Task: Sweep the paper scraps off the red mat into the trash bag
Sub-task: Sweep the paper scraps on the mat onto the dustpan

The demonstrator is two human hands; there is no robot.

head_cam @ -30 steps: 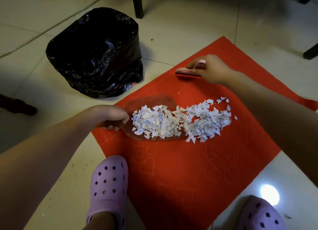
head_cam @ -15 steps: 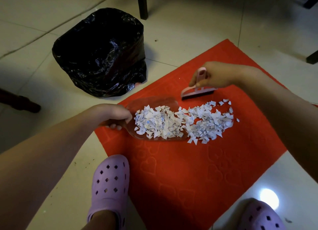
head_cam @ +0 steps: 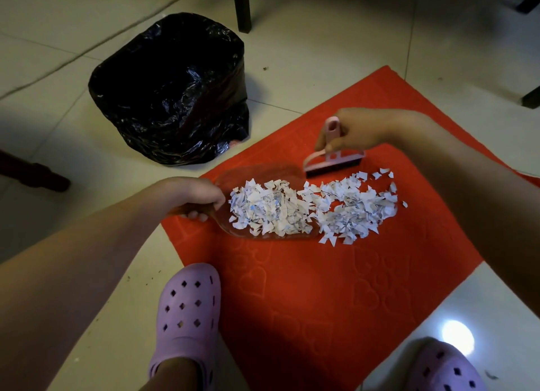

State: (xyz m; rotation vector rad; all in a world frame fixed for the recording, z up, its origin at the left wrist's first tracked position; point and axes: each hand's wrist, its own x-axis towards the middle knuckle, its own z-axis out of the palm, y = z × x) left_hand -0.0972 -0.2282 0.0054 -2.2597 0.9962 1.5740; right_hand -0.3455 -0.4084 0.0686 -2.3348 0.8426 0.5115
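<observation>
On the red mat (head_cam: 306,288), left hand (head_cam: 198,197) grips dustpan (head_cam: 257,170) of paper scraps (head_cam: 306,209) — right hand (head_cam: 359,130) holds brush (head_cam: 333,165).

We see a dim, warm-tinted scene; one round glare spot (head_cam: 455,336) burns on the near right floor (head_cam: 502,297), the trash bag (head_cam: 175,104) glints faintly, the near forearms (head_cam: 73,273) look soft, and straight lines bow toward the edges

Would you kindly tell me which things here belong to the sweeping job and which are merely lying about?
Job: paper scraps, red mat, trash bag, brush, clear scoop.
Not part of it: purple clogs, chair leg, dark furniture foot.
</observation>
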